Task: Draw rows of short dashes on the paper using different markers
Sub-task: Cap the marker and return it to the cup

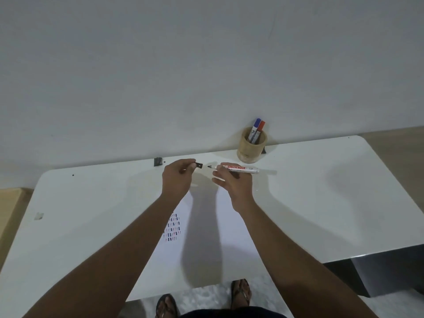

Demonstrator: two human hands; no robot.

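My right hand (234, 181) grips a white marker (241, 169) with a red label, held level above the far part of the table, its dark tip pointing left and uncapped. My left hand (177, 177) pinches the black cap (199, 165), a short gap away from the tip. Below my hands a white sheet of paper (220, 237) lies on the table, with several rows of short red, blue and black dashes (173, 228) near its left edge, partly hidden by my left forearm.
A wooden cup (251, 146) at the table's back edge holds a blue marker (255, 130) and a red marker (259, 131). The white table (332, 191) stands against a wall. A small black bracket (157, 161) sits at the back edge. My sandalled feet show below.
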